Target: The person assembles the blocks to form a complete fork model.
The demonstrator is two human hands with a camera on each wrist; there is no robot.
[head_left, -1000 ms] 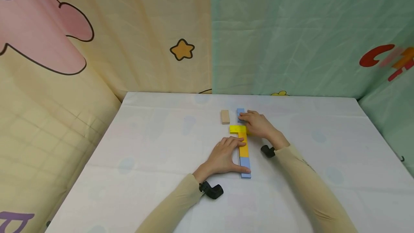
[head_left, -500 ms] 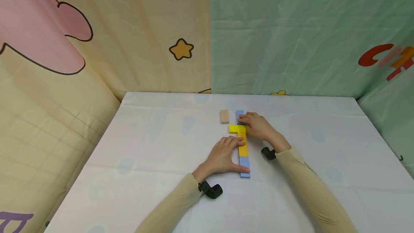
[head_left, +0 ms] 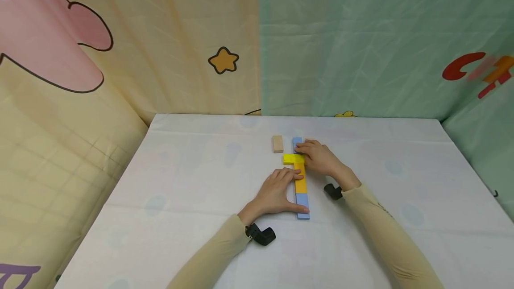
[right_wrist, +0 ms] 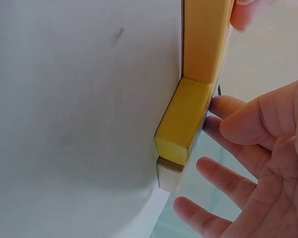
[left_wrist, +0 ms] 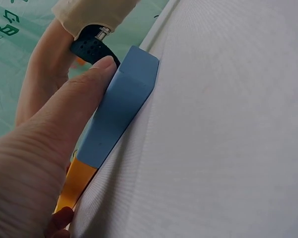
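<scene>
A short row on the white table runs from a near blue block [head_left: 302, 200] to an orange block [head_left: 300, 179], with a yellow block [head_left: 290, 159] crosswise at its far end. My left hand [head_left: 271, 195] spans the row, thumb over the near blue block and fingertips on the orange one. In the left wrist view that thumb lies along the blue block's [left_wrist: 119, 106] upper edge. My right hand [head_left: 321, 158] covers the yellow block's right end. Its extended fingertips touch a far blue block [head_left: 296, 141]. The right wrist view shows its fingers beside the yellow block [right_wrist: 184, 114].
A plain wooden block [head_left: 278, 144] lies left of the far blue block. The white tabletop [head_left: 201, 182] ends at patterned curtains behind and at both sides. Black wrist cameras sit at the left wrist [head_left: 261, 234] and right wrist [head_left: 333, 191].
The far blue block has slid slightly towards the yellow block, with my right fingers on it. My left hand stays in place on the row. The whole view shifts a little left.
</scene>
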